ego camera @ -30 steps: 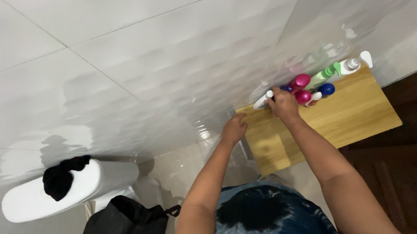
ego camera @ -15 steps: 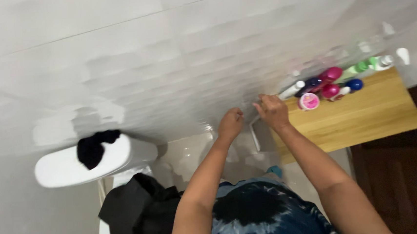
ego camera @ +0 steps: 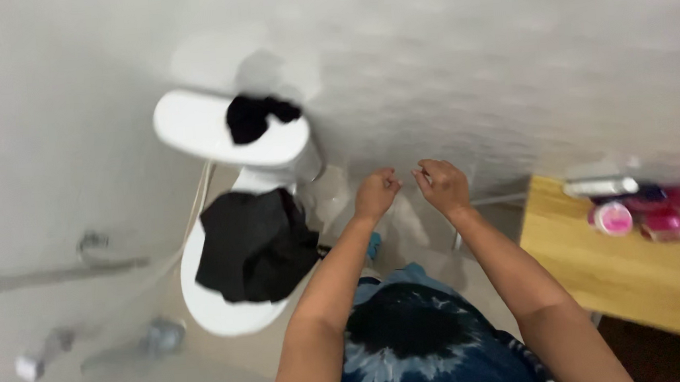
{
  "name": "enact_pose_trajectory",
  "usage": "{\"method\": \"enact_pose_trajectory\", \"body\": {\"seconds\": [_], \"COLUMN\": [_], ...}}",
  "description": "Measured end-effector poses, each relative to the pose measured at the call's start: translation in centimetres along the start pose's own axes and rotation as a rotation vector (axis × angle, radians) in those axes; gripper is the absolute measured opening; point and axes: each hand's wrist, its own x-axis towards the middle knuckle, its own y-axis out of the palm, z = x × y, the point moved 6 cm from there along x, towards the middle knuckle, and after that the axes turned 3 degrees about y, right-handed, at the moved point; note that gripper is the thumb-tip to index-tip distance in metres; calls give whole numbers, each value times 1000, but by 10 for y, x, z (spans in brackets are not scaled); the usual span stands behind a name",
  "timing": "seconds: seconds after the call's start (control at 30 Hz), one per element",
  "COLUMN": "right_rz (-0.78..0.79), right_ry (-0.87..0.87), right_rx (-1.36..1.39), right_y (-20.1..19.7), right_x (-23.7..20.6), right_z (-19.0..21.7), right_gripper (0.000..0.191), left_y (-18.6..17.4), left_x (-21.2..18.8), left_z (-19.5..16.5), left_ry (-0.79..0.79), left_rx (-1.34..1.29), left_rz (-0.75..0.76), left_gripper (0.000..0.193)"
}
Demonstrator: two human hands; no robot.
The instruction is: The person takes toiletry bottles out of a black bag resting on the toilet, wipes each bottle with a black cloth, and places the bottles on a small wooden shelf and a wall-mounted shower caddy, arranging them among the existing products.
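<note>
- Before the white toilet [ego camera: 228, 302], both fists raised close together.
- Left hand [ego camera: 376, 194]: grip curled tight, contents unclear.
- Right hand [ego camera: 442, 185]: grip narrow, contents unclear.
- Beside, wooden worktop [ego camera: 625, 275] with bottles [ego camera: 652, 209].

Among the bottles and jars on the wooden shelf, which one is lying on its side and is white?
The long white tube at the back left of the wooden shelf. It lies flat, while the round pink-lidded jar beside it and the other containers are pink, green or blue.
</note>
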Motion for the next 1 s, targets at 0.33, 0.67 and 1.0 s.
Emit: {"method": "enact_pose_trajectory", "body": {"seconds": [0.33, 0.67, 1.0], "right_rz": [453, 1041, 1097], "right_ry": [-213, -514, -750], "right_rx": [123, -233, -366], "right_y": [107, 222, 298], "right_x": [-5, -23, -20], "right_z": [100, 198, 235], "right_gripper": [17, 30, 35], "left_y": [-110, -181, -213], "left_x": [-122, -192, -201], "left_z": [78, 148, 198], "left_ry": [-343, -657, -650], "left_rx": [99, 60, 75], "left_rz": [-446, -524, -519], "left_gripper": [28, 20, 18]}}
